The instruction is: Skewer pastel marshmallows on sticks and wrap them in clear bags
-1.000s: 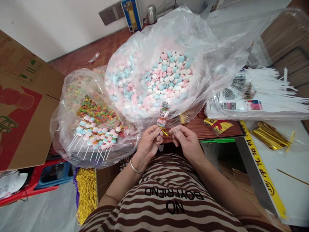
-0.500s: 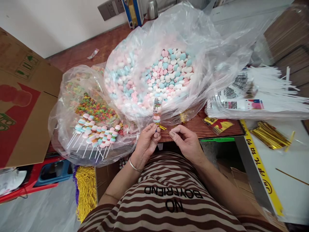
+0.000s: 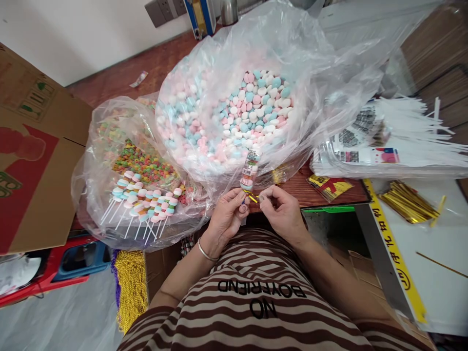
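Observation:
My left hand (image 3: 231, 212) pinches the lower end of a wrapped candy skewer (image 3: 249, 170), which stands nearly upright in a clear printed wrapper. A gold twist tie (image 3: 252, 197) sits at the base of the wrapper. My right hand (image 3: 281, 212) is closed with thumb and forefinger at the tie's free end. Left of my hands, several unwrapped candy skewers (image 3: 146, 199) on white sticks lie on a plastic bag of colourful ring candies (image 3: 141, 163). Behind the wrapped skewer is a large clear bag of pink, white and blue candies (image 3: 256, 105).
To the right, a clear tray (image 3: 365, 168) holds white sticks and printed wrappers. Gold twist ties (image 3: 407, 202) lie in a bundle on a white surface, with a smaller packet (image 3: 331, 187) nearer. A cardboard box (image 3: 36, 156) stands at the left.
My left hand and the wrapped skewer have shifted slightly right. The right fingers now meet the gold twist tie, where a gap showed before.

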`<state>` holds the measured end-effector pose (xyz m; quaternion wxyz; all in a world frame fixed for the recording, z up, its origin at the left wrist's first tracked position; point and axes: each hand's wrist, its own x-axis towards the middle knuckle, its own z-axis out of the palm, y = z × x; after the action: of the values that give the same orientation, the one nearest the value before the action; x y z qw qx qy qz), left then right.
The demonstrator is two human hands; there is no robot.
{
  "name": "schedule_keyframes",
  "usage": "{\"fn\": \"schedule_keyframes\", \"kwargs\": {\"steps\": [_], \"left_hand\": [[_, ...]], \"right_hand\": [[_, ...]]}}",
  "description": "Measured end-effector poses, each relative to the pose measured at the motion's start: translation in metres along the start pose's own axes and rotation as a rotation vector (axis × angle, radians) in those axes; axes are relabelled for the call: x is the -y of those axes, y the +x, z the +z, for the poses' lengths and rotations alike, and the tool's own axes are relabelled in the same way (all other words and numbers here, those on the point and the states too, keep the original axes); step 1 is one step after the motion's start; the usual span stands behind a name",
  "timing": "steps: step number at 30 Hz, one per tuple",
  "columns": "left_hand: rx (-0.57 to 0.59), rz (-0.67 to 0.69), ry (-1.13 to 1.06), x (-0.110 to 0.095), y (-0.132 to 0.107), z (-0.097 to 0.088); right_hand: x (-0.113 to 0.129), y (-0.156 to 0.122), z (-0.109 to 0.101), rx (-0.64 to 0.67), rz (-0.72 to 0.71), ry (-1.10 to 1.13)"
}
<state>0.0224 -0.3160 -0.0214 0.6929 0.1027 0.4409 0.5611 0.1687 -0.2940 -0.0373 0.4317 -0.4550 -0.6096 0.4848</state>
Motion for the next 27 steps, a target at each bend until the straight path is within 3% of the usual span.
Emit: {"fn": "schedule_keyframes", "kwargs": {"steps": [3, 6, 9, 12, 13, 15, 18, 20, 23, 27], "left_hand": [[-0.036, 0.056, -0.022, -0.004, 0.003, -0.005], [-0.067, 0.134, -0.036, -0.011, 0.005, -0.01], [-0.085, 0.182, 0.006, -0.013, 0.005, -0.012], [-0.096, 0.229, 0.102, -0.007, 0.004, -0.009], [-0.098, 0.249, 0.143, -0.004, 0.003, -0.007], [-0.09, 0.292, 0.232, 0.003, 0.003, -0.003], [-0.038, 0.36, 0.369, 0.011, 0.002, -0.002], [0.001, 0.392, 0.434, 0.014, 0.002, -0.004], [0.013, 0.417, 0.48, 0.016, 0.002, -0.009], [0.029, 0.417, 0.508, 0.016, 0.004, -0.014]], "right_hand": [[-0.006, -0.005, -0.01, -0.078, -0.017, -0.095], [-0.026, -0.008, -0.036, -0.125, -0.015, -0.22], [-0.045, -0.007, -0.063, -0.182, 0.041, -0.508], [-0.042, -0.007, -0.071, -0.331, 0.036, -0.756], [-0.036, -0.008, -0.067, -0.346, 0.007, -0.725], [-0.021, -0.008, -0.052, -0.248, -0.041, -0.473], [-0.007, -0.002, -0.023, 0.04, 0.097, 0.076], [-0.006, 0.003, -0.007, 0.154, 0.188, 0.358], [-0.009, 0.008, 0.004, 0.173, 0.292, 0.564], [-0.005, 0.01, 0.001, 0.142, 0.413, 0.721]]}}
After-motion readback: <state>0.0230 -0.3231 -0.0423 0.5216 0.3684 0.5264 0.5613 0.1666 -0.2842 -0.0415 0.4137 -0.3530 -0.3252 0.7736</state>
